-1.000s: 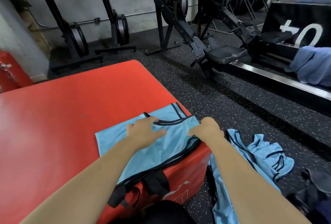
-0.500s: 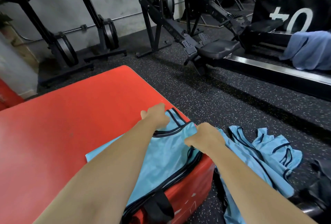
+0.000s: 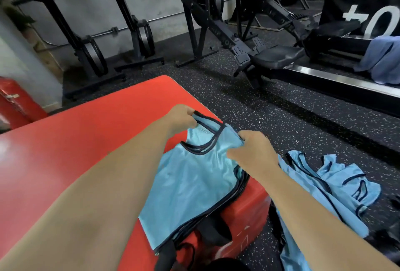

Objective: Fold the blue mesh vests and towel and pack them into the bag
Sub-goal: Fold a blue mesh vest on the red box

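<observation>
A stack of light blue mesh vests point(image 3: 192, 186) with dark trim lies at the right front corner of a red padded box point(image 3: 75, 151). My left hand point(image 3: 181, 117) pinches the far shoulder straps of the stack. My right hand point(image 3: 251, 151) grips the near straps at the right edge, and the strap end is lifted off the box. More blue vests point(image 3: 331, 184) lie crumpled on the floor to the right. A blue towel point(image 3: 383, 60) hangs over the rowing machine at the far right. A dark strap point(image 3: 166, 255) hangs by the box's front; no bag is clearly seen.
A black rowing machine point(image 3: 279, 54) runs across the speckled rubber floor point(image 3: 292, 123) behind the box. Two upright black machines point(image 3: 91, 47) stand against the grey wall. A black box with white numerals point(image 3: 363, 2) stands at the far right, another red box point(image 3: 15, 104) at the left.
Both hands moved from pressing the vests flat to taking hold of the strap end. The left hand reached farther away, and that end now rises off the box.
</observation>
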